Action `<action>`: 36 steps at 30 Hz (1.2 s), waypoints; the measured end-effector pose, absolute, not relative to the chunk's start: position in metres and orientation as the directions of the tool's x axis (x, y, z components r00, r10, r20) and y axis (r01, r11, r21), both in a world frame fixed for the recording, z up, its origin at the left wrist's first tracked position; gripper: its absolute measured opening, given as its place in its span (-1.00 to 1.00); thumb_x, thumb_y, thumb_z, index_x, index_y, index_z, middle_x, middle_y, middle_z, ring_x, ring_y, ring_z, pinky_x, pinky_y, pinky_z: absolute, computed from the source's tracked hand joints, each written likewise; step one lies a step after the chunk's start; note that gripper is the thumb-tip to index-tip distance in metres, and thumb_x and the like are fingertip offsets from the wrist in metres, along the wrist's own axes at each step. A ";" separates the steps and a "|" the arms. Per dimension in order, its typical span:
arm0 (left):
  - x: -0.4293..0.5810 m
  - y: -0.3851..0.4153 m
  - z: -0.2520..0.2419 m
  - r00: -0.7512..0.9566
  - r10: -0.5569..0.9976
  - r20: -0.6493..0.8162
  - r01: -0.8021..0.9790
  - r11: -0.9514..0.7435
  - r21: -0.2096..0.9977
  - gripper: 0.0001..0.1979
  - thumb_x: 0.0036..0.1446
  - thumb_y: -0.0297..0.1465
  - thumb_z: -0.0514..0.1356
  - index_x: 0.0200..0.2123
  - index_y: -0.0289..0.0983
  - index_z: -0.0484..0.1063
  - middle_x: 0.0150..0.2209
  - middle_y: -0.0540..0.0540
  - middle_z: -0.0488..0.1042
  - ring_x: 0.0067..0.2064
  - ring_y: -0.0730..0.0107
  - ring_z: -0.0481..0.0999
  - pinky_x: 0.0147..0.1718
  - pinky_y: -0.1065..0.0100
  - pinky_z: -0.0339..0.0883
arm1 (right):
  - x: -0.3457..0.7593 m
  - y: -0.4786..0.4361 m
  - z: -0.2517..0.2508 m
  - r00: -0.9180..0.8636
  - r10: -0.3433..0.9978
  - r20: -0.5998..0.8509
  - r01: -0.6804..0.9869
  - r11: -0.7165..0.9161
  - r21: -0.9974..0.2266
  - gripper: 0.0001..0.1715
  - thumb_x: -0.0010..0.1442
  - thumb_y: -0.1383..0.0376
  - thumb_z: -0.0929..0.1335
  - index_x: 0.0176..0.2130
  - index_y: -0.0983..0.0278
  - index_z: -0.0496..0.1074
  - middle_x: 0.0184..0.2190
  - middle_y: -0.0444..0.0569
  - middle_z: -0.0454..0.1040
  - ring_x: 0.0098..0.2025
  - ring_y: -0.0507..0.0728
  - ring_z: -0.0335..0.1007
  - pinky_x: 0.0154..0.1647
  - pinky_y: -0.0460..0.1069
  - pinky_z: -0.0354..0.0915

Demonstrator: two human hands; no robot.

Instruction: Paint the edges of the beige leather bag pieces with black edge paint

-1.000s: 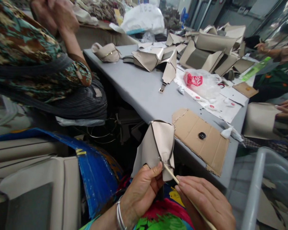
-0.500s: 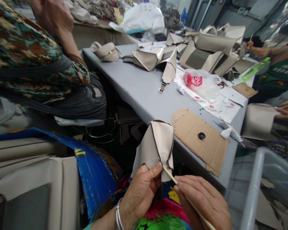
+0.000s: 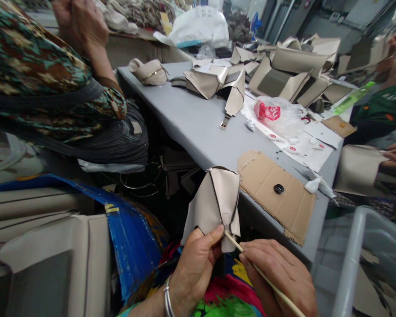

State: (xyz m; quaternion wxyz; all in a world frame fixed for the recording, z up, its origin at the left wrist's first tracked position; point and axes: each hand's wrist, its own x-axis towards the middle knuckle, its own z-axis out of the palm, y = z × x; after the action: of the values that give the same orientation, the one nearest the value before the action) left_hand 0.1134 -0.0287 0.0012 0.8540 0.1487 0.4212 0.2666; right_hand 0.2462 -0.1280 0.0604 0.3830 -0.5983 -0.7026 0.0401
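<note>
A beige leather bag piece [image 3: 207,203] with dark edges is pinched in my left hand [image 3: 198,255], thumb on top near its narrow lower end. My right hand [image 3: 280,273] is closed around a thin pale wooden stick [image 3: 267,288]. The stick's tip touches the bag piece just beside my left thumb, at the seam above a small tab. My left fingers are partly hidden behind the leather.
A grey table [image 3: 191,127] holds a cardboard sheet [image 3: 273,196] with a small black ring [image 3: 279,189], a plastic bag [image 3: 279,116] and several beige bag parts. A blue-edged container [image 3: 132,246] stands left, a grey crate [image 3: 353,246] right. Co-workers sit at both sides.
My hands, the stick and the bag piece stay almost in place. The view has shifted slightly. At the far right, a co-worker's arm has risen with a bag part.
</note>
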 end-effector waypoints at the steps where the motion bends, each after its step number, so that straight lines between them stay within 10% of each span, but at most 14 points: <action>1: 0.114 -0.029 0.001 0.500 0.589 -0.635 -0.329 0.807 0.490 -0.80 0.11 -0.38 0.42 -0.26 -0.32 0.50 -0.24 -0.19 0.61 -0.23 0.17 0.60 -0.25 0.23 0.49 | 0.246 -0.128 0.060 -0.004 0.871 0.492 0.815 0.287 -0.503 -0.76 0.24 0.58 0.38 -0.09 0.42 0.50 -0.23 0.09 0.60 -0.18 0.12 0.54 -0.11 0.02 0.48; 12: 0.112 -0.027 0.007 0.513 0.627 -0.586 -0.330 0.774 0.540 -0.74 0.16 -0.33 0.39 -0.13 -0.34 0.53 -0.20 -0.20 0.61 -0.20 0.19 0.59 -0.27 0.29 0.45 | 0.243 -0.127 0.056 -0.074 0.842 0.534 0.862 0.323 -0.391 -0.78 0.22 0.56 0.41 -0.11 0.43 0.54 -0.22 0.10 0.64 -0.21 0.15 0.57 -0.15 0.04 0.52; 36: 0.111 -0.032 0.005 0.592 0.617 -0.519 -0.348 0.776 0.526 -0.74 0.22 -0.39 0.36 -0.04 -0.34 0.55 -0.17 -0.20 0.63 -0.11 0.19 0.59 -0.16 0.31 0.45 | 0.258 -0.122 0.061 -0.011 0.861 0.509 0.748 0.345 -0.566 -0.77 0.25 0.57 0.37 -0.09 0.39 0.48 -0.26 0.06 0.60 -0.23 0.10 0.54 -0.15 0.01 0.51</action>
State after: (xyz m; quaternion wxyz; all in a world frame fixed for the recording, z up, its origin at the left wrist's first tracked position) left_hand 0.1114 -0.0320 0.0052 0.8720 0.1883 0.3572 0.2765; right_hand 0.2576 -0.1223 0.0607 0.4138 -0.5683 -0.7079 0.0679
